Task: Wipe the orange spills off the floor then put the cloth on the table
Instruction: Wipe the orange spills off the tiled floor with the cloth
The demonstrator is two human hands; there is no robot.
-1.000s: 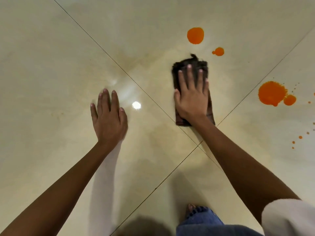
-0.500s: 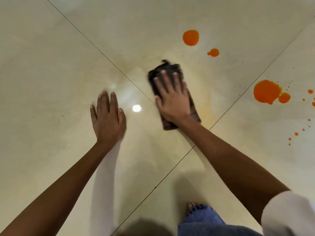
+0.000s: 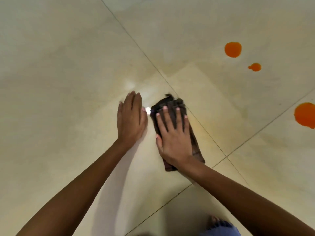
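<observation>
Where the dark folded cloth (image 3: 171,103) lies flat on the pale floor (image 3: 68,82), I note the right hand (image 3: 173,138) pressed on top of it, fingers straight and spread, gripping nothing. The left hand (image 3: 131,121) rests flat on the floor just beside the cloth, fingers straight and together, likewise holding nothing. Three orange spills (image 3: 233,49) lie well apart to the right, one cut off by the frame edge.

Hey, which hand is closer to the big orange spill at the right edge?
Right. The right hand presses flat on the dark cloth, left of the big orange spill; the left hand rests on the floor farther left, beyond the cloth.
</observation>
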